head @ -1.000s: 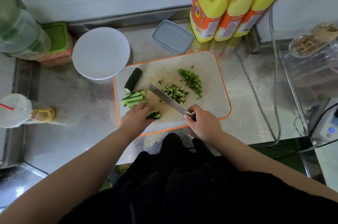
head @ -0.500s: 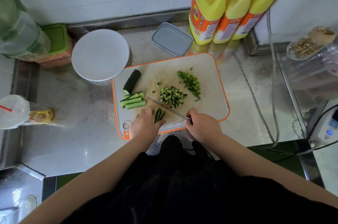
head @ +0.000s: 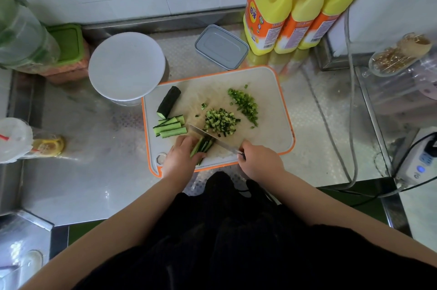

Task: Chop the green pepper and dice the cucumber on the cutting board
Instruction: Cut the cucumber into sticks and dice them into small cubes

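Pepper bits (head: 244, 104) and cucumber cubes (head: 220, 122) are done; left hand (head: 181, 159) fingers pinch cucumber sticks (head: 203, 145), right hand (head: 260, 162) grips knife (head: 212, 139); a cucumber chunk (head: 169, 101) waits near the cutting board (head: 272, 105) left edge

yellow bottles (head: 300, 3) | grey lidded box (head: 221, 46) | white round lid (head: 127, 66)

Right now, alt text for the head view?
Right hand holds a knife across cucumber strips gripped by the left hand on a cutting board. Diced cucumber, chopped pepper and more strips lie behind.
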{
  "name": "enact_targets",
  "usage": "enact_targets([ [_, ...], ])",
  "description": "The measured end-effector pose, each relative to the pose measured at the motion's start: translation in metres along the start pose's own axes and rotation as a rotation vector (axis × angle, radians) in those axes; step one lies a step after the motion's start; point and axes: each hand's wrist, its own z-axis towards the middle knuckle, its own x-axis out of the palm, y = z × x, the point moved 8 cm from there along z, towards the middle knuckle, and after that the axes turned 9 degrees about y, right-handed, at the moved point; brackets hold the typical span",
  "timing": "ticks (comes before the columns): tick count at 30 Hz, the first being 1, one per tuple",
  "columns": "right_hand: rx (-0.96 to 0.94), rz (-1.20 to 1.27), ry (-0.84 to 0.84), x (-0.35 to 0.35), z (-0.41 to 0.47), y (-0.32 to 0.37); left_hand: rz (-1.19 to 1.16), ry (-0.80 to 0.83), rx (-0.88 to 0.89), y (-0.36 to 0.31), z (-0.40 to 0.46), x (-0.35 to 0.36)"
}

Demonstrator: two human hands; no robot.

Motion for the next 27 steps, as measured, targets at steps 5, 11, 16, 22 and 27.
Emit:
enact_targets([
  [5,0.047,0.043,-0.005,-0.001,-0.001,-0.004,-0.058,-0.074,0.095,0.002,-0.004,-0.001],
  [11,0.053,0.062,0.004,0.001,-0.002,-0.005,-0.105,-0.124,0.098,0.001,-0.004,-0.007],
  [16,0.07,0.089,-0.006,-0.001,-0.003,-0.006,0.041,-0.062,0.18,-0.013,-0.002,0.01],
  [22,0.073,0.089,-0.005,-0.001,-0.004,-0.006,0.12,-0.143,0.152,-0.023,0.005,0.007],
  [27,0.099,0.104,-0.004,-0.002,-0.006,-0.01,0.082,-0.169,0.079,-0.021,0.006,0.01],
])
